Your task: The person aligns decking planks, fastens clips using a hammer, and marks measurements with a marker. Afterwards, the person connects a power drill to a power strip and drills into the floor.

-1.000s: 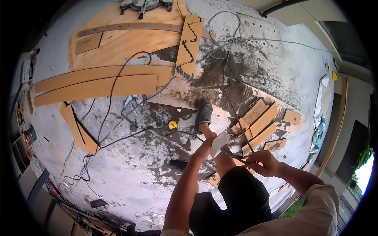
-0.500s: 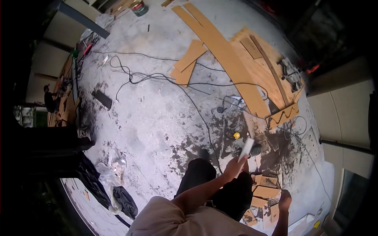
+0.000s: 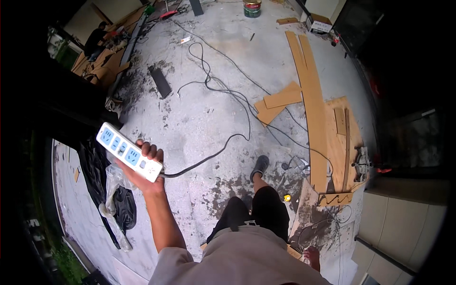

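Observation:
My left hand [image 3: 151,153] is closed around a white power strip [image 3: 118,146], with the fingers curled over its far side near the cord end. Blue sockets on the strip face up. A black cord [image 3: 189,171] leaves the strip beside my wrist and runs off along the floor to the right. Low beside my right hip hangs my right hand [image 3: 312,256]. It is small in view and partly cut off by my shirt, so its fingers cannot be made out.
A coil of black cable [image 3: 206,78] lies across the grey floor ahead. To the right are long tan boards [image 3: 314,109], a plywood sheet [image 3: 335,152], a miter saw [image 3: 362,164] and a yellow tape measure [image 3: 287,198]. Black plastic sheeting [image 3: 90,164] lies left. Another person [image 3: 96,40] works far left.
My left hand has swung the power strip from my right side across to the left and raised it. The view has turned, and my right hand now shows lower, beside my hip.

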Motion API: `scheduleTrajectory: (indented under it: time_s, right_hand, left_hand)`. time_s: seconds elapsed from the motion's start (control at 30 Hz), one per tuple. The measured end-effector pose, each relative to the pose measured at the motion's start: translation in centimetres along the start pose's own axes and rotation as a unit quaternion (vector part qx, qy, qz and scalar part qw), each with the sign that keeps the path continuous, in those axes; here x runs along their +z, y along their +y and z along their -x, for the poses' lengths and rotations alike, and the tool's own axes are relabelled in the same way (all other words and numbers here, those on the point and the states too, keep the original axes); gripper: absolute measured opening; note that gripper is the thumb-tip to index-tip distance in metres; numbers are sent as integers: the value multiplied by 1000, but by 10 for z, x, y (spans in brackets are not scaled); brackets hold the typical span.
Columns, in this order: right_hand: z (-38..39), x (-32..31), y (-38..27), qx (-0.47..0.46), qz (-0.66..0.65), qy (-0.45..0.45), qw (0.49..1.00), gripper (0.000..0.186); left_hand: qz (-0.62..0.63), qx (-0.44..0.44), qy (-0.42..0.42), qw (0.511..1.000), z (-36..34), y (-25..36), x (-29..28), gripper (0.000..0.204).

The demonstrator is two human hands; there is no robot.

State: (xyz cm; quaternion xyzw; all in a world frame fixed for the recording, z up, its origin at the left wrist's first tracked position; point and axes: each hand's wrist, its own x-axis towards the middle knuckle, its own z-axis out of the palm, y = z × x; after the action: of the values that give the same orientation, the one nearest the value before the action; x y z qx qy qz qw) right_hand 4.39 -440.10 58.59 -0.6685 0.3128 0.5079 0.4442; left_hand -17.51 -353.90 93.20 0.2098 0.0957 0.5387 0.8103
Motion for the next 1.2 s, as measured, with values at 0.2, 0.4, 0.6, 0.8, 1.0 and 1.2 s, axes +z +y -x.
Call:
scheduleTrajectory:
  time_s: [0.2, 0.4, 0.6, 0.8, 1.0, 1.2]
  right_hand:
    - [-90, 199, -283, -154, 108, -42, 981, 16]
    - [-218, 302, -545, -72, -100, -59, 991, 28]
    - [-153, 592, -738, -297, 221, -113, 922, 23]
    - [-175, 813, -796, -349, 366, -230, 832, 20]
    - [-147, 975, -790, -299, 639, -240, 666, 34]
    - [-150, 1150, -805, -344, 717, -241, 556, 40]
  left_hand:
    - [-86, 292, -98, 947, -18, 233, 49, 94]
    - [-471, 675, 139, 551, 79, 434, 102, 100]
    - [-576, 589, 284, 491, 26, 341, 82, 94]
    - [-354, 295, 466, 755, -144, 220, -170, 81]
    - [-161, 26, 455, 876, -347, 98, -334, 83]
    - [-77, -135, 439, 885, -436, 73, -355, 74]
